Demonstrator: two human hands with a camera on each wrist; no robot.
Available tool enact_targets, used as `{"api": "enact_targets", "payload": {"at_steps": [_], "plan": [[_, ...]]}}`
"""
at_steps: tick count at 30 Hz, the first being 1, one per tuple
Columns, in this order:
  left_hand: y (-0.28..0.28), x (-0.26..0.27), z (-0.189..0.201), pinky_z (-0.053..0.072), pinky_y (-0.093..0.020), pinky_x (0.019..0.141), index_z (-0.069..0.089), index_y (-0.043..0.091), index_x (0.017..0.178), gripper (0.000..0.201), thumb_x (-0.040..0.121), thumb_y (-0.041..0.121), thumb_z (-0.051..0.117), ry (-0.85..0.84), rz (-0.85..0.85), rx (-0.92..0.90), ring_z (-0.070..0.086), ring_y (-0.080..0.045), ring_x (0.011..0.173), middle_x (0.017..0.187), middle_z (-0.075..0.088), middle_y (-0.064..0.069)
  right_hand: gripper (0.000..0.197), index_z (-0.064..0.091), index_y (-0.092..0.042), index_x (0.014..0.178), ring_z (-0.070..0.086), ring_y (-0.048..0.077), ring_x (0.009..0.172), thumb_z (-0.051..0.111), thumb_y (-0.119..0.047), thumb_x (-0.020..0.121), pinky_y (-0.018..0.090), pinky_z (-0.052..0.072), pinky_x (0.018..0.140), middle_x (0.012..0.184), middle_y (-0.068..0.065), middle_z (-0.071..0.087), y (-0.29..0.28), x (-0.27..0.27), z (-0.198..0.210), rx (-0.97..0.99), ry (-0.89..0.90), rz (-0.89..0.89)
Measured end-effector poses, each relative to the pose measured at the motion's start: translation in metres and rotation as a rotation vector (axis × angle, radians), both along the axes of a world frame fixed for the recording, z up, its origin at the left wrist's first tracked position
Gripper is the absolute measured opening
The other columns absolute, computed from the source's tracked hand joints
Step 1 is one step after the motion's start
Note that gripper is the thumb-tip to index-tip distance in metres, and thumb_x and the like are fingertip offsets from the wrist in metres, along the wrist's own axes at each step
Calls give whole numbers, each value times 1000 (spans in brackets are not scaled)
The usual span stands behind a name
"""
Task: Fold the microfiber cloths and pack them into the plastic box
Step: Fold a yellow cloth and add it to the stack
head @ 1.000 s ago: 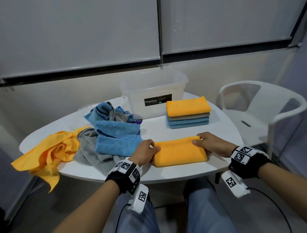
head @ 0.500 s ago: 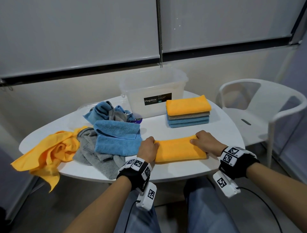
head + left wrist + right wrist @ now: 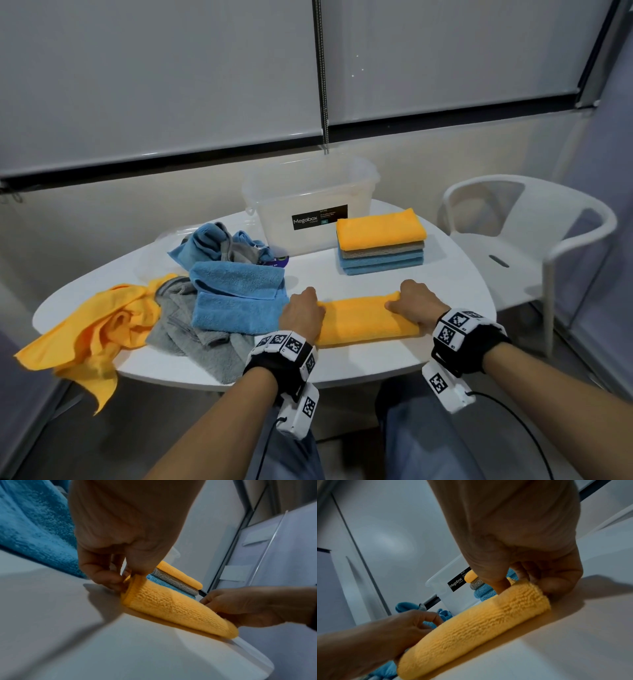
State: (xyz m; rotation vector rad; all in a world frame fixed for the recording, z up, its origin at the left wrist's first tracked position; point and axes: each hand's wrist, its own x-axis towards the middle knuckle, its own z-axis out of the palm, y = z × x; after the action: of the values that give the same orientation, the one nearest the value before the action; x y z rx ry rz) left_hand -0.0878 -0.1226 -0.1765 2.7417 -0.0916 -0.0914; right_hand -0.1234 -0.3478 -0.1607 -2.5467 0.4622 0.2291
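Observation:
A folded orange cloth (image 3: 359, 320) lies near the front of the white table (image 3: 376, 359). My left hand (image 3: 303, 313) pinches its left end (image 3: 133, 582) between thumb and fingers. My right hand (image 3: 412, 303) pinches its right end (image 3: 525, 592). A clear plastic box (image 3: 308, 205) labelled Megabox stands open at the back. Beside the box on the right sits a stack of folded cloths (image 3: 381, 245), orange on top, grey and blue beneath. Unfolded blue (image 3: 236, 298), grey (image 3: 191, 335) and orange (image 3: 92, 335) cloths lie heaped on the left.
A white plastic chair (image 3: 527, 240) stands to the right of the table. The loose orange cloth hangs over the table's left edge. Window blinds (image 3: 154, 75) and a wall are behind the box. My knees are under the front edge.
Both hands have moved away from me across the table with the orange cloth's ends, and the cloth has gone from a broad rectangle to a narrower, longer fold.

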Motion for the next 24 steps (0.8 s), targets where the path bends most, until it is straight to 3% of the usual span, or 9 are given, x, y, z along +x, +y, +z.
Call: {"api": "enact_targets", "payload": {"at_steps": [5, 9, 11, 14, 17, 21, 24], "plan": [[5, -5, -2, 48, -39, 86, 54, 3, 118, 42, 100, 41, 50, 83, 26, -51, 62, -35, 109, 118, 63, -17, 31, 44, -8, 105, 54, 29, 103, 62, -32, 97, 34, 45, 79, 122, 16, 54, -2, 3, 4, 30, 48, 16], [15, -7, -8, 51, -39, 92, 57, 5, 120, 58, 92, 56, 60, 239, -68, -79, 61, -29, 109, 120, 62, -14, 34, 47, -6, 116, 53, 28, 109, 58, -33, 98, 35, 45, 86, 124, 14, 52, -2, 1, 4, 64, 63, 28], [17, -8, -1, 51, -40, 97, 54, 8, 127, 56, 91, 50, 63, 300, -89, -149, 59, -25, 111, 124, 60, -10, 39, 48, -5, 119, 53, 28, 108, 60, -34, 97, 34, 45, 83, 120, 12, 53, -6, 2, 8, 97, 76, 36], [18, -7, 27, 52, -47, 99, 50, 10, 131, 45, 97, 39, 59, 398, -63, -551, 59, -26, 113, 127, 59, -8, 35, 51, -4, 108, 59, 30, 90, 62, -34, 96, 38, 51, 71, 102, 16, 58, -18, 7, 27, 252, 59, 45], [14, 6, 68, 59, -49, 86, 49, 8, 128, 37, 99, 29, 60, 465, -2, -962, 62, -34, 110, 126, 58, -14, 31, 51, -6, 106, 63, 31, 89, 63, -33, 98, 41, 56, 69, 100, 14, 61, -37, 17, 60, 535, -39, 36], [-9, 41, 109, 61, -42, 75, 48, 12, 127, 41, 93, 17, 70, 230, -3, -1180, 63, -34, 108, 125, 57, -14, 50, 49, -9, 128, 61, 31, 107, 72, -32, 91, 44, 56, 76, 122, 10, 59, -61, 49, 100, 732, -297, -109], [-30, 66, 124, 57, -39, 74, 49, 18, 122, 42, 89, 6, 70, 104, -29, -1235, 62, -29, 99, 118, 59, -14, 29, 59, -9, 118, 63, 27, 97, 68, -24, 95, 44, 53, 82, 111, 10, 66, -73, 66, 120, 843, -372, -120]]}}
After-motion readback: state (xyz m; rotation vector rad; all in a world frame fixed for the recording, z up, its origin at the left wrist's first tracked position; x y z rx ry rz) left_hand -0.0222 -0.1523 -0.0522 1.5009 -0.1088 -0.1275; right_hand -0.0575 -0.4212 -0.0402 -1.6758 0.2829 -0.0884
